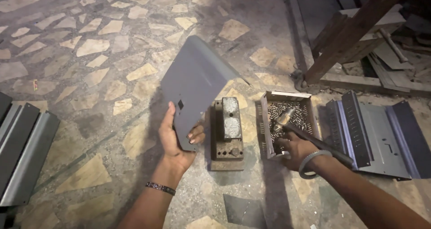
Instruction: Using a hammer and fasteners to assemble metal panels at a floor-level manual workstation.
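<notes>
While the left hand holds up a grey bent sheet-metal panel, work goes on low down on the patchy stone floor. Far left, dark grey folded metal panels lie stacked on that floor. The left hand is closed on the bottom edge of the bent panel, thumb on one side and fingers curled on the other, so the panel stands tilted in the air above the floor. A small square hole shows near the grip.

Just to the right sits a rusty brown metal block with two round silver tops. Next comes a small open metal box full of little silver pins. The right hand rests at the box's near edge, curled around the dark handle of a hammer whose head lies over the pins. Further right, another grey folded panel with slots lies flat.

It looks like the step of getting a panel ready to join. The next move likely needs the panel set squarely on the block, with a pin picked carefully.
</notes>
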